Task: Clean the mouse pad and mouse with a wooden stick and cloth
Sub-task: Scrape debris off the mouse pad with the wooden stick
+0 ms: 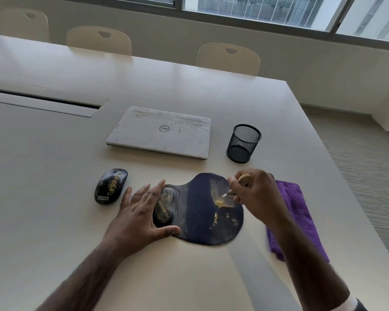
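Both hands are over the dark mouse pad (198,212), which lies on the pale bench (54,198) near the front edge. The left hand (139,212) is open and flat, with fingers spread; it presses on the pad's 9 o'clock side, and the thumb touches the pad edge beside the raised wrist rest (164,207). The right hand (254,189) is closed around a wooden stick (243,179) at the pad's 2 o'clock side, and the thin tip (225,195) of the stick points down at the pad surface, just above a small heap of yellow crumbs (220,203). More crumbs are scattered toward 5 o'clock on the pad. A black mouse (111,186) sits at 9 o'clock from the pad, apart from the left hand, also with yellow crumbs on top. A purple cloth (301,218) lies at 3 o'clock from the pad, partly hidden under the right forearm. At 12 o'clock a closed laptop (160,132) rests flat, and a black mesh cup (243,143) stands just at its 3 o'clock side.
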Action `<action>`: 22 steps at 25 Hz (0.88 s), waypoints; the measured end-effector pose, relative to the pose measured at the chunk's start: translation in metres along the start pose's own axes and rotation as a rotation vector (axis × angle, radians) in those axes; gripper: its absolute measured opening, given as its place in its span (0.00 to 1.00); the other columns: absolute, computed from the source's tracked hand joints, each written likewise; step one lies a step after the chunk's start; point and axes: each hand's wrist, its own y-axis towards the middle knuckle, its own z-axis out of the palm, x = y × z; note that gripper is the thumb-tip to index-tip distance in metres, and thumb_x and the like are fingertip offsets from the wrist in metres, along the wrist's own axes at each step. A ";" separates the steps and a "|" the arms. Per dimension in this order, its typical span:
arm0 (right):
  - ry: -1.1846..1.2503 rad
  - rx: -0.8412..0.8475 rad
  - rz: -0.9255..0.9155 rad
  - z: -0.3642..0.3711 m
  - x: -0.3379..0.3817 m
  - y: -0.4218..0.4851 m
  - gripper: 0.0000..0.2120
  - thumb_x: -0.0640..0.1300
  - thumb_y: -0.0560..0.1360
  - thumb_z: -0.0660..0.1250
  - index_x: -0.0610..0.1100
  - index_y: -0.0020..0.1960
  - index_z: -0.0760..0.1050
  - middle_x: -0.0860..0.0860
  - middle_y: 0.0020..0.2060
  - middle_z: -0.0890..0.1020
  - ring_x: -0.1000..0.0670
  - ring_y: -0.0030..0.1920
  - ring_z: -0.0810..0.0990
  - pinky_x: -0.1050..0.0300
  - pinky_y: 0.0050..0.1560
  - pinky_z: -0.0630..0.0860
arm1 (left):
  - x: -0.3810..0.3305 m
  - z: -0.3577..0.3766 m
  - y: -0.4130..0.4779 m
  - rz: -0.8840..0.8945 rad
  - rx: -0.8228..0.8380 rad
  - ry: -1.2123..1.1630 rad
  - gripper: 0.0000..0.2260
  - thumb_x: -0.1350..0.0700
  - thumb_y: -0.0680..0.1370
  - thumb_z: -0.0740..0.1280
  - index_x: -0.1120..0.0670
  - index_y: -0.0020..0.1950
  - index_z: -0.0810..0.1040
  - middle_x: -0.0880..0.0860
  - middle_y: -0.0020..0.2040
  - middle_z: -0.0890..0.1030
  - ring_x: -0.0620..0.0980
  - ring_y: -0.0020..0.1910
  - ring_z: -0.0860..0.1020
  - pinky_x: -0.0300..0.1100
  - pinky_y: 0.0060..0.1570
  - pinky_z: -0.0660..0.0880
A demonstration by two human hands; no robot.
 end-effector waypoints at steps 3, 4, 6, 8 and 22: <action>-0.025 0.042 0.013 0.008 -0.003 0.002 0.13 0.49 0.78 0.70 0.47 0.36 0.80 0.50 0.30 0.85 0.53 0.31 0.86 0.51 0.34 0.84 | -0.003 -0.003 -0.001 -0.002 -0.002 -0.006 0.53 0.21 0.67 0.62 0.41 0.81 0.40 0.47 0.82 0.55 0.30 0.73 0.33 0.50 0.78 0.37; -0.074 0.067 0.002 0.011 -0.003 -0.001 0.13 0.50 0.78 0.70 0.46 0.35 0.79 0.49 0.29 0.84 0.50 0.31 0.86 0.48 0.35 0.84 | -0.005 -0.004 -0.001 0.000 -0.006 -0.008 0.53 0.22 0.67 0.63 0.41 0.81 0.40 0.47 0.82 0.55 0.27 0.69 0.29 0.49 0.78 0.36; -0.103 0.081 -0.016 0.012 0.000 0.000 0.14 0.50 0.77 0.70 0.45 0.35 0.79 0.48 0.28 0.83 0.47 0.31 0.85 0.46 0.35 0.83 | -0.009 -0.006 -0.002 -0.008 -0.011 -0.023 0.52 0.24 0.67 0.65 0.41 0.81 0.41 0.48 0.82 0.54 0.23 0.63 0.25 0.46 0.77 0.35; -0.078 0.021 -0.041 0.011 0.003 0.015 0.14 0.48 0.77 0.70 0.44 0.36 0.81 0.49 0.28 0.84 0.49 0.30 0.85 0.50 0.35 0.83 | -0.009 -0.007 -0.003 -0.014 0.000 -0.020 0.52 0.24 0.67 0.66 0.42 0.81 0.42 0.48 0.82 0.54 0.22 0.61 0.23 0.45 0.77 0.35; 0.005 0.113 -0.053 0.016 0.018 0.056 0.12 0.46 0.78 0.72 0.43 0.37 0.82 0.53 0.30 0.84 0.60 0.29 0.84 0.61 0.36 0.81 | -0.024 -0.021 -0.006 -0.056 0.023 -0.057 0.51 0.28 0.67 0.68 0.41 0.80 0.42 0.40 0.76 0.50 0.21 0.58 0.25 0.41 0.72 0.35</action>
